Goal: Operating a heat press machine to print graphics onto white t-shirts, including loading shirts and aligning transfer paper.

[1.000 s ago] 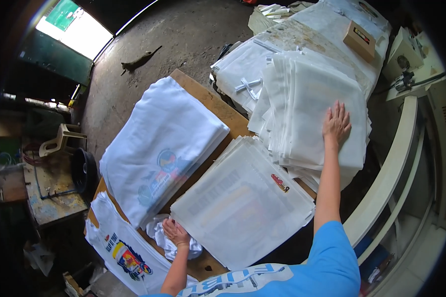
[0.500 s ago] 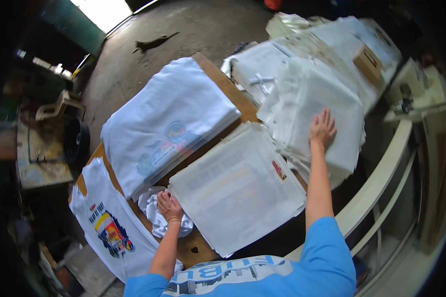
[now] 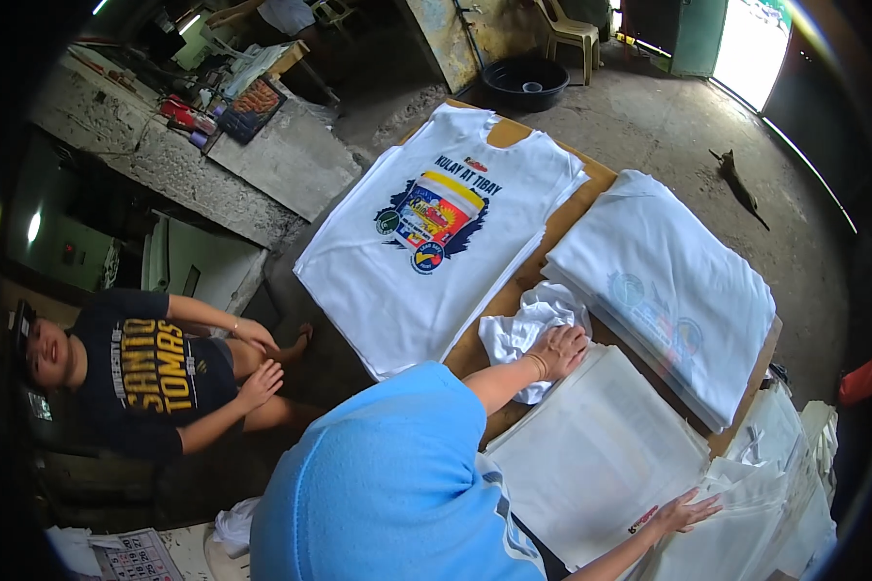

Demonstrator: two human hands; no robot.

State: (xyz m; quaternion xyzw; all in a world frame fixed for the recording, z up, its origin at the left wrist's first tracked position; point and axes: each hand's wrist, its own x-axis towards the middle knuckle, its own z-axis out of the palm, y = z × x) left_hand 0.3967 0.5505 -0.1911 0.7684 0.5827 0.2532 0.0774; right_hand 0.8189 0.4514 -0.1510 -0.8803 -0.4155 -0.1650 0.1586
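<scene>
My left hand (image 3: 558, 352) rests, fingers loosely extended, by the crumpled white cloth (image 3: 518, 334) at the upper-left edge of a stack of translucent white sheets (image 3: 596, 445). My right hand (image 3: 688, 513) lies with fingers apart where that stack meets a looser pile of sheets (image 3: 722, 542) at the lower right. Beyond my left hand, printed white sleeveless shirt pieces (image 3: 378, 300) are layered on a brown board (image 3: 591, 169); a folded stack of white fabric (image 3: 659, 271) lies beside them, a pale print showing through.
A co-worker (image 3: 140, 368) in a dark shirt is at my left, both hands near their legs. A low concrete wall (image 3: 271, 184) holds assorted items. Behind are another person (image 3: 281, 15), a black tub (image 3: 523, 92), a plastic chair (image 3: 576, 34) and a dark animal (image 3: 741, 194) on the floor.
The view has swung left, bringing the co-worker and concrete wall in. My right hand has shifted back toward the nearer stack's edge; my left stays by the crumpled cloth.
</scene>
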